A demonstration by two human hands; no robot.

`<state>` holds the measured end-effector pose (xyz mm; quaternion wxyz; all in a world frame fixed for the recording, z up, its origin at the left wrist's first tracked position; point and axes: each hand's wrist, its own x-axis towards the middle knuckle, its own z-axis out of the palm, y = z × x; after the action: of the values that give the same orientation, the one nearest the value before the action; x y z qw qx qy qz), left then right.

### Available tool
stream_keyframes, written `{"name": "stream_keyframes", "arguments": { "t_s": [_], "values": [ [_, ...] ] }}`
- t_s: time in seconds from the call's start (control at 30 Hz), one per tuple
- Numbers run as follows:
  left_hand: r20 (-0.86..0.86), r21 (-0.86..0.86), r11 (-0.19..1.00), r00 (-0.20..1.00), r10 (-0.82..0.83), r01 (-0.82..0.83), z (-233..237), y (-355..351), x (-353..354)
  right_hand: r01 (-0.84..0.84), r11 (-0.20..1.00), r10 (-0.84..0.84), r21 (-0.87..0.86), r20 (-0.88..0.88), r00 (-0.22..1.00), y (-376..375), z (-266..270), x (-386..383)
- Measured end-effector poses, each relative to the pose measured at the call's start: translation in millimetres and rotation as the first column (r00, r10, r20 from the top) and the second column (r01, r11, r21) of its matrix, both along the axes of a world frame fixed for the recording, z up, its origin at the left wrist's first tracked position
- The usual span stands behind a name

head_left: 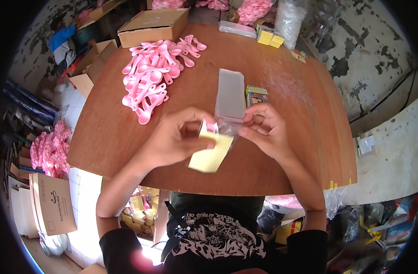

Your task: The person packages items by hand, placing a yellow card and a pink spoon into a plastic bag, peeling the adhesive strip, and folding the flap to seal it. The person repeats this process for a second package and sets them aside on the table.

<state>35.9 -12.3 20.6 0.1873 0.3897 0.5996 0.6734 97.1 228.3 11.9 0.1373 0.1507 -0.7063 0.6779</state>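
My left hand (183,137) is closed on a yellow card (211,155), slightly blurred, held above the table near its front edge. A bit of pink, partly hidden, shows by the fingertips; I cannot make out whether it is a spoon. My right hand (266,130) pinches the edge of a clear plastic bag (228,128), which meets the top of the card. Just beyond lies a stack of clear plastic bags (230,91). Beside it is a small pile of printed cards (257,96). Pink plastic spoons (149,77) lie heaped at the left.
The brown wooden table (309,150) carries a cardboard box (154,25) at its far left. Yellow card packs (269,36) and a bulging clear bag (291,23) stand at the far right. Below the front edge, a carton holds several yellow-carded packs (145,205). A wall runs along the right.
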Motion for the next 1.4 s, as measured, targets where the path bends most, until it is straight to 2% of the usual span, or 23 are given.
{"name": "stream_keyframes", "arguments": {
  "t_s": [0.03,0.07,0.1,0.13,0.2,0.23,0.27,0.3,0.33,0.4,0.43,0.5,0.53,0.57,0.63,0.67,0.73,0.87,0.93,1.03,1.2,1.33,1.4],
  "values": [
    [0.02,-0.091,0.995,0.999,-0.033,0.035,11,-20,16,0.0,0.999,0.001,-0.046,0.007,1.0,4,3,-1],
    [-0.149,-0.247,0.967,0.983,-0.11,0.07,19,-43,30,0.0,0.999,0.001,-0.052,0.008,1.0,12,5,-4],
    [-0.248,-0.339,0.921,0.926,-0.284,0.192,23,-61,39,0.056,0.97,-0.047,0.237,-0.043,0.998,22,7,-11],
    [-0.192,-0.411,0.847,0.876,-0.442,0.337,20,-79,49,0.121,0.856,-0.079,0.502,-0.105,0.991,28,9,-18],
    [0.012,-0.555,0.665,0.804,-0.594,0.5,-2,-105,63,0.132,0.853,-0.146,0.505,-0.011,0.989,30,10,-34],
    [0.067,-0.722,0.587,0.881,-0.468,0.367,-52,-137,70,0.135,0.722,-0.102,0.679,-0.089,0.991,36,9,-48],
    [0.05,-0.838,0.499,0.943,-0.33,0.22,-64,-149,73,0.15,0.549,-0.038,0.822,-0.155,0.987,40,7,-60],
    [-0.207,-0.898,0.44,0.902,-0.378,-0.022,-91,-166,73,0.143,0.537,-0.025,0.831,-0.154,0.988,40,3,-70],
    [-0.29,-0.928,0.303,0.929,-0.228,-0.215,-114,-187,79,0.141,0.539,-0.023,0.83,-0.153,0.988,40,2,-75],
    [-0.461,-0.887,0.121,0.839,-0.29,-0.445,-129,-201,94,0.022,0.39,-0.1,0.921,0.019,0.995,34,4,-84],
    [-0.46,-0.887,0.118,0.839,-0.289,-0.446,-133,-203,94,0.021,0.392,-0.099,0.92,0.019,0.995,31,7,-86],
    [0.044,-0.957,0.271,0.975,-0.216,0.103,-129,-184,96,-0.121,0.36,-0.169,0.925,0.192,0.967,25,17,-87],
    [0.166,-0.927,0.28,0.942,-0.291,0.249,-82,-149,92,-0.122,0.357,-0.168,0.926,0.192,0.967,27,13,-90],
    [0.191,-0.84,0.411,0.902,-0.386,0.354,-72,-133,92,-0.074,0.375,-0.116,0.924,0.126,0.985,32,4,-93],
    [0.179,-0.658,0.548,0.814,-0.552,0.517,-42,-103,91,-0.03,0.392,-0.066,0.92,0.06,0.996,39,-8,-98],
    [0.178,-0.654,0.551,0.814,-0.553,0.518,-24,-90,86,-0.016,0.397,-0.041,0.918,0.035,0.999,42,-11,-100],
    [-0.221,-0.519,0.705,0.721,-0.656,0.483,6,-66,69,0.0,0.398,-0.015,0.918,0.006,1.0,41,-8,-98],
    [-0.549,-0.525,0.845,0.718,-0.427,0.101,13,-21,19,-0.118,0.383,-0.066,0.916,0.154,0.986,31,10,-93],
    [-0.605,-0.533,0.843,0.729,-0.32,-0.073,19,2,-13,-0.127,0.349,-0.09,0.928,0.168,0.982,30,12,-94],
    [-0.589,-0.507,0.85,0.778,-0.22,-0.144,2,21,-52,-0.136,0.329,-0.097,0.934,0.176,0.98,35,0,-102],
    [-0.733,-0.34,0.884,0.679,-0.035,-0.322,-26,34,-65,-0.178,0.376,0.029,0.91,0.18,0.983,39,-5,-105],
    [-0.776,-0.313,0.884,0.63,-0.026,-0.348,-36,35,-58,-0.222,0.34,0.022,0.914,0.228,0.973,40,-5,-106],
    [-0.77,-0.415,0.831,0.629,-0.104,-0.371,-37,36,-57,-0.168,0.291,0.079,0.942,0.151,0.985,41,-7,-107]
  ]
}}
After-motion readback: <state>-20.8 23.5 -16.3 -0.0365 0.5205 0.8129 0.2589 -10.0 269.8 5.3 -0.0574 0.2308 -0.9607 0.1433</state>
